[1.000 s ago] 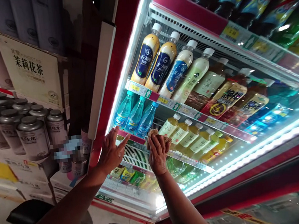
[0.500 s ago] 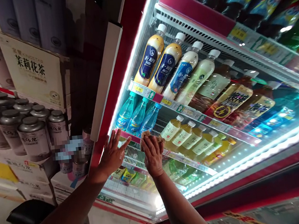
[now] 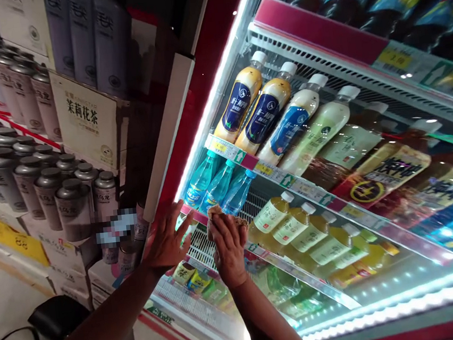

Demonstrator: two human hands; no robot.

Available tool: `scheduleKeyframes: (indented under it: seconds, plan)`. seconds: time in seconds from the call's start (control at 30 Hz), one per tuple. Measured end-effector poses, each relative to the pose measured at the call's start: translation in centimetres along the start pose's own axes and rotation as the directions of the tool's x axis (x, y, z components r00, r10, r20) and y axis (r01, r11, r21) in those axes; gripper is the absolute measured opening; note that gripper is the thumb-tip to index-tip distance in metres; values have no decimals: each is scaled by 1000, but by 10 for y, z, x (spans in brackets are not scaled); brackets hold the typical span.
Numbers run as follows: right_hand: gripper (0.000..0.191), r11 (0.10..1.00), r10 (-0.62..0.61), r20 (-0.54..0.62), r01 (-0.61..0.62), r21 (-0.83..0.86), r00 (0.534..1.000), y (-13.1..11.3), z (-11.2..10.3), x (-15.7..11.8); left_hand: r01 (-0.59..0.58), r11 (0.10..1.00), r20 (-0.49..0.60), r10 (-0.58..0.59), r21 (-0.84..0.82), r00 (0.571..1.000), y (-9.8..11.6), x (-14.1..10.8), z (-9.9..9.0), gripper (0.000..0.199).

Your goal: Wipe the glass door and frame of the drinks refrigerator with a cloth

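My right hand (image 3: 229, 247) presses a crumpled brown cloth (image 3: 215, 213) to the glass front of a lit drinks cooler, its fingers bent over it. Just behind the cloth, through the glass, stand blue-green bottles (image 3: 198, 180) on a shelf. To the left, my left hand (image 3: 169, 237) is open with fingers spread, by the cooler's red left edge; whether its palm touches is hard to tell. Yellow drink bottles (image 3: 273, 212) with pale labels stand right of my right hand. Above them sits a row of taller bottles with blue labels (image 3: 238, 104).
A pale upright handle (image 3: 172, 132) runs along the cooler's left side. Left of it are stacked tea cartons (image 3: 85, 119) and rows of metal cans (image 3: 74, 211). A black bag (image 3: 58, 317) with a strap lies on the floor at lower left.
My right hand and the cloth have shifted left across the glass, over the blue-green bottles. My left hand stays spread near the edge. The view has swung slightly left.
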State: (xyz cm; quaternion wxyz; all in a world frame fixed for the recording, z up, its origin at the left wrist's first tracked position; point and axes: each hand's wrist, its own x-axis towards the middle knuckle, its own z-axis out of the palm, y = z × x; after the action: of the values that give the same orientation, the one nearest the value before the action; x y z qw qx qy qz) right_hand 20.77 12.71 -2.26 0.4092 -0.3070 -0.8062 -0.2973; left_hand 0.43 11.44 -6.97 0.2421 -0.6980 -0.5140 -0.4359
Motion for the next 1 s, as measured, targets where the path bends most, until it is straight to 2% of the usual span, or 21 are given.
scheduleKeyframes:
  seconds: [0.13,0.27,0.4,0.5,0.7,0.83,0.93,1.0]
  plan:
    - [43,998,-37,5,37,41,999,7,-8,20,28,999,28,-29,31,999,3,1,6,93]
    - [47,1000,17,-32,-16,21,999,12,-14,38,45,998,20,-46,44,999,4,-2,15,91]
    - [49,1000,-15,40,15,15,999,5,-6,22,37,997,14,-38,66,999,2,-5,19,89]
    - [50,998,-56,53,54,38,997,4,-3,16,40,997,-12,-39,69,999,2,-3,16,87]
    - [60,993,-20,20,17,114,1000,11,-13,34,118,992,-85,-113,51,990,2,7,1,86]
    - [50,997,-45,2,45,58,999,6,-4,22,125,991,-19,-124,57,992,-2,10,3,94]
    - [44,994,-92,52,88,64,994,3,-1,15,113,993,28,-115,44,993,-6,8,7,95]
    - [44,995,-84,66,80,63,994,4,-4,20,112,993,35,-114,39,993,-8,7,8,95]
